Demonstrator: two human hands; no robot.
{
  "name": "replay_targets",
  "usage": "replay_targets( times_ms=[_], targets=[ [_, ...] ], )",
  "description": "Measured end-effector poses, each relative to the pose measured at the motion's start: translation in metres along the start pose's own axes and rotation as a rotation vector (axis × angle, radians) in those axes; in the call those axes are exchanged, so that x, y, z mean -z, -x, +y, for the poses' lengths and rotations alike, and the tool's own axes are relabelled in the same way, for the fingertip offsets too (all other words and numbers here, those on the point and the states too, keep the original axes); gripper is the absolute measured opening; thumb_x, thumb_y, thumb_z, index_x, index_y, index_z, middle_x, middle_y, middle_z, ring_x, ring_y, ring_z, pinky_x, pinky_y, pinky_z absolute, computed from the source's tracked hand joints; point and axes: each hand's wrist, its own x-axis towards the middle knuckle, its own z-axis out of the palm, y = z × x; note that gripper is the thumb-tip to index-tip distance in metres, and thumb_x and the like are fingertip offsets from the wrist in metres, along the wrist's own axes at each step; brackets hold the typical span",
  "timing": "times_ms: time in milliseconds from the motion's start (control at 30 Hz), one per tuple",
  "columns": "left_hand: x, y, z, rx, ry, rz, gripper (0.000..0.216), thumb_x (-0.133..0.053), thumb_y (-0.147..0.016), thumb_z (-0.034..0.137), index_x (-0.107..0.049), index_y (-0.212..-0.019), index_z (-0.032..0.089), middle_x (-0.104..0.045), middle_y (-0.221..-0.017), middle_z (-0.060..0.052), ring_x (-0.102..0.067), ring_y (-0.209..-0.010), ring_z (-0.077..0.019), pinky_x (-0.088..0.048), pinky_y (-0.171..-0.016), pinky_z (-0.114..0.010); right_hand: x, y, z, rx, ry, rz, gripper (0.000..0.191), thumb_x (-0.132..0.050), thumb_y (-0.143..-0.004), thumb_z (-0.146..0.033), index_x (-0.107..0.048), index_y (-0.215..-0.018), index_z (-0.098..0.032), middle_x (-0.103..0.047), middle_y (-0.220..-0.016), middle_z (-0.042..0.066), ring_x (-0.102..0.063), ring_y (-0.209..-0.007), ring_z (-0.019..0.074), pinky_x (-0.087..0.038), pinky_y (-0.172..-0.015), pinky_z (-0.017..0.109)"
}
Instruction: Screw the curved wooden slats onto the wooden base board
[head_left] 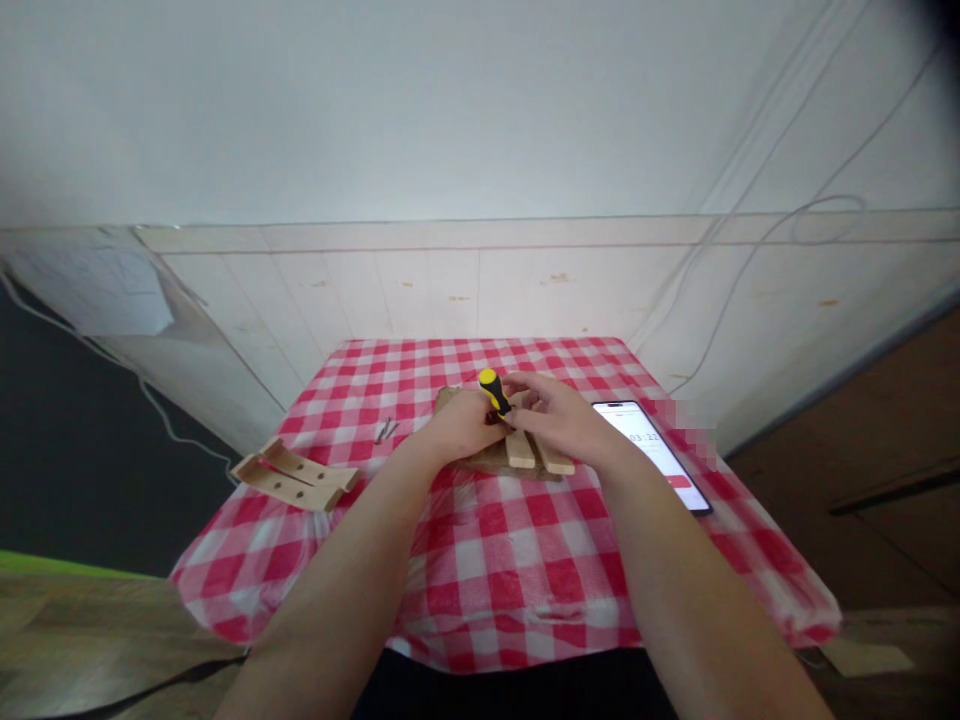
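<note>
A yellow-and-black screwdriver point(492, 388) stands tilted, handle up, between my two hands over some wooden pieces. My right hand point(556, 412) has curved fingers and its thumb at the lower end of the handle, gripping it. Close on the other side, my left hand point(466, 422) is closed low beside the screwdriver; its fingertips and what they hold are hidden. Under the hands lie two pale wooden slats point(521, 450), side by side on a rough brown board point(487, 463). The screwdriver's tip is out of sight.
A wooden assembly with dark holes point(296, 480) lies at the table's left edge. Several screws point(386, 431) rest left of the board. A lit phone showing a timer point(652, 450) lies right. A red-and-white checked cloth point(517, 570) covers the table, which meets the wall behind.
</note>
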Motion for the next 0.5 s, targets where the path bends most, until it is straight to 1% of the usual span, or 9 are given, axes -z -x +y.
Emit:
replay_targets(
  times_ms=[67,133,233,367,500],
  targets=[
    [0.0002,0.0004,0.0005,0.018,-0.020,0.002,0.020,-0.056,-0.078,0.024,-0.069,-0.090,0.015,-0.071,-0.086,-0.007,-0.063,-0.076,-0.0186,-0.047,-0.069,-0.027,-0.0015,0.0001,-0.0011,0.074,0.074,-0.031,0.036,-0.066,-0.075,-0.033,-0.064,-0.110,-0.024,-0.065,-0.105,0.004,-0.059,-0.085,0.0173,-0.046,-0.073,0.032],
    [0.0018,0.0009,0.0021,0.003,-0.049,0.001,0.018,-0.056,-0.078,0.024,-0.069,-0.086,0.015,-0.071,-0.085,-0.007,-0.063,-0.076,-0.0192,-0.047,-0.070,-0.028,-0.0021,-0.0009,-0.0005,0.101,0.120,-0.017,0.025,-0.064,-0.078,-0.037,-0.066,-0.099,-0.023,-0.065,-0.092,0.003,-0.057,-0.078,0.0168,-0.044,-0.068,0.031],
    [0.0048,0.0015,0.0049,-0.053,-0.049,-0.002,0.018,-0.055,-0.077,0.020,-0.069,-0.087,0.015,-0.072,-0.087,-0.005,-0.063,-0.079,-0.0185,-0.047,-0.072,-0.027,-0.0010,-0.0020,0.0006,0.028,0.091,0.041,0.022,-0.061,-0.079,-0.038,-0.065,-0.092,-0.021,-0.063,-0.078,0.001,-0.055,-0.068,0.0157,-0.042,-0.060,0.030],
    [0.0049,0.0016,0.0041,-0.085,0.026,-0.029,0.022,-0.052,-0.076,0.014,-0.068,-0.092,0.016,-0.072,-0.089,-0.003,-0.063,-0.079,-0.0163,-0.047,-0.072,-0.025,0.0006,-0.0006,-0.0018,-0.096,0.086,0.110,0.023,-0.062,-0.077,-0.039,-0.065,-0.091,-0.020,-0.065,-0.079,0.002,-0.058,-0.070,0.0171,-0.043,-0.062,0.030],
    [0.0018,0.0008,0.0003,-0.094,0.020,-0.025,0.022,-0.053,-0.077,0.016,-0.069,-0.092,0.016,-0.072,-0.090,-0.003,-0.063,-0.080,-0.0168,-0.047,-0.074,-0.026,-0.0008,-0.0002,-0.0032,-0.054,0.010,0.118,0.024,-0.056,-0.082,-0.040,-0.066,-0.092,-0.021,-0.067,-0.087,0.003,-0.060,-0.076,0.0177,-0.044,-0.066,0.031]
  ],
)
